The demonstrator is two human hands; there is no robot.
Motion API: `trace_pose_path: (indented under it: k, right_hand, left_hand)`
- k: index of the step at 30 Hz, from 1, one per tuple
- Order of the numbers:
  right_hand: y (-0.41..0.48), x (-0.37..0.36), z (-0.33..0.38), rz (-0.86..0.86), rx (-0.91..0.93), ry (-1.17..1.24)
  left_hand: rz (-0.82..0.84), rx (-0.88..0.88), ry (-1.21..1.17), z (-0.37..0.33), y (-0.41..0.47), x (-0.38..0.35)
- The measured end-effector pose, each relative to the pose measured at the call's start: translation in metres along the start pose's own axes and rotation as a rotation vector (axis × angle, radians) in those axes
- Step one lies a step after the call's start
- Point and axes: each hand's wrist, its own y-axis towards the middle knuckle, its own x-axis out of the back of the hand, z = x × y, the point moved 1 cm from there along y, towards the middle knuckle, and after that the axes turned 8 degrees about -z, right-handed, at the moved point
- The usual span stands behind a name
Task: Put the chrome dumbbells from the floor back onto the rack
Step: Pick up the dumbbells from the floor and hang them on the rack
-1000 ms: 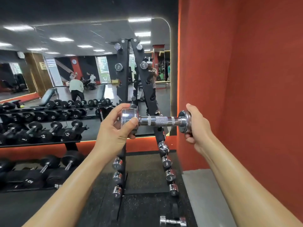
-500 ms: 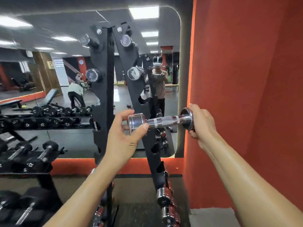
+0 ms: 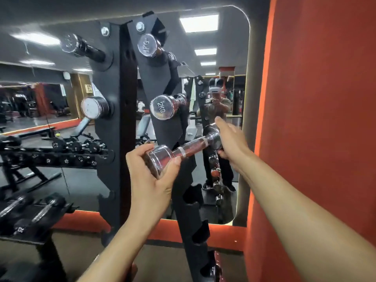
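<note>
Red-painted wall (image 3: 317,110) is filling the right side of this gym, and a big wall mirror (image 3: 230,47) with a glowing rounded edge is reflecting ceiling lights, benches and the person standing before it. Against the mirror, a tall black steel A-frame rack (image 3: 114,123) is rising, its two notched uprights meeting at the top. Four chrome dumbbells are already sitting in its upper slots, among them a round-headed chrome dumbbell stamped 2KG (image 3: 163,106) on the right upright. Off to the left, a low black rack of dark rubber dumbbells (image 3: 67,151) is running along the wall.

In front of the right upright, the person is holding a chrome dumbbell with a knurled handle (image 3: 183,149) off the floor, tilted so that its right end is sitting higher. Their left hand (image 3: 152,176) is wrapping thumb and fingers around the lower, nearer head. Their right hand (image 3: 230,139) is cupping the far head, fingers curling around its rim. That dumbbell is hanging just below the 2KG one and above the empty notches of the upright; whether it is touching the rack, I cannot tell.
</note>
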Motion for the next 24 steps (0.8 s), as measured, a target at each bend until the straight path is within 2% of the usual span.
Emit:
trace_pose_path:
  k: [5, 12, 24]
  right_hand:
    - [0.048, -0.031, -0.004, 0.113, 0.01, -0.006]
    - [0.097, -0.06, -0.024, 0.241, 0.042, -0.076]
    - [0.116, -0.089, -0.063, 0.412, -0.092, -0.067]
  left_hand:
    - [-0.097, -0.027, 0.122, 0.01, 0.007, -0.028]
    - [-0.159, 0.021, 0.296, 0.03, 0.005, -0.059]
    - [-0.222, 0.011, 0.486, 0.032, -0.009, -0.079]
